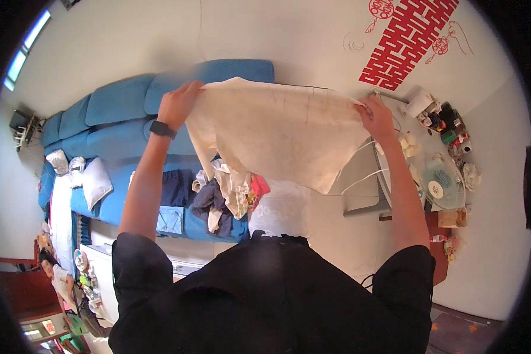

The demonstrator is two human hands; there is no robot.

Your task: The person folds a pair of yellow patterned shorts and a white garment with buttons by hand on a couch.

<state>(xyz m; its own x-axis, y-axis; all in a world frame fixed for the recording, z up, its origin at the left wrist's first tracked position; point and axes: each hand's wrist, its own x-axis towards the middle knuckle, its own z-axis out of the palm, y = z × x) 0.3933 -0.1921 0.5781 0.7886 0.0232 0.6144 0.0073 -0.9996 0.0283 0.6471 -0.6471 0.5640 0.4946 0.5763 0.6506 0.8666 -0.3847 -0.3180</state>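
Observation:
A cream-coloured cloth (277, 127) with faint creases and marks hangs stretched out between my two raised hands. My left hand (182, 101), with a dark watch on the wrist, is closed on its upper left corner. At the upper right corner my right hand (376, 117) pinches the edge between thumb and fingers. Whether the cloth is a garment or a plain sheet, I cannot tell. Below its left side, a heap of crumpled clothes (221, 194) lies on the blue sofa (121, 138). Folded dark blue shorts (176, 187) and a light blue folded piece (170, 219) lie beside the heap.
White lace-like fabric (282, 206) lies below the cloth. On the right, a table holds a fan (436, 187) and several small containers (451, 133). Pillows (96, 184) rest on the sofa's left part. At the lower left, a person (62, 280) sits near a white table (100, 277).

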